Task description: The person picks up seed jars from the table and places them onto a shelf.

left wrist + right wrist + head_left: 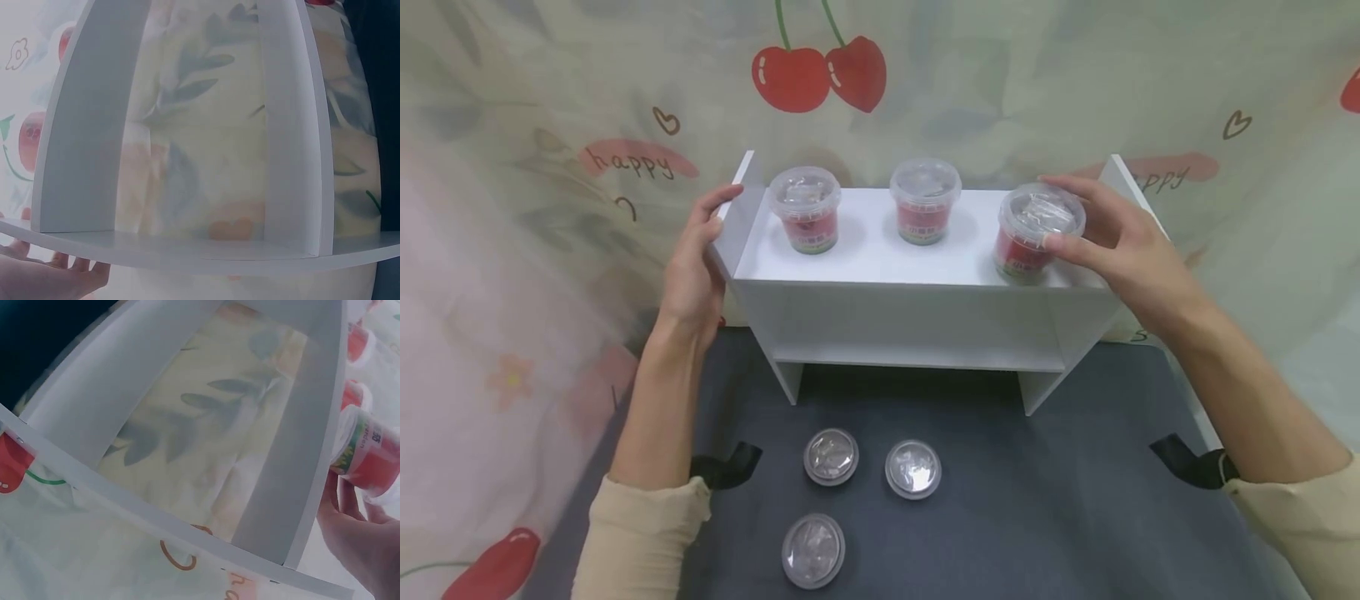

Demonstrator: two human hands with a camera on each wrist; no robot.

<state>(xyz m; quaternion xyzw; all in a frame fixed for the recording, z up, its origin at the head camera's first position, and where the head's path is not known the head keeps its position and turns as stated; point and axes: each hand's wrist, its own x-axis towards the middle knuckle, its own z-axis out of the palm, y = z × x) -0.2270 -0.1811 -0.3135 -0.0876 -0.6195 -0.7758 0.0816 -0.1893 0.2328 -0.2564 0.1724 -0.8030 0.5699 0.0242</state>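
A white shelf unit holds three lidded clear cups with red labels on its top board: a left cup, a middle cup and a right cup. My right hand grips the right cup between thumb and fingers; in the right wrist view this cup is tilted in the picture beside the board, with my hand under it. My left hand grips the unit's left side panel, and its fingers lie along that panel in the left wrist view.
Three more lidded cups stand on the dark table in front of the unit: one at left, one at right and one nearer. A patterned cloth hangs behind and at the sides.
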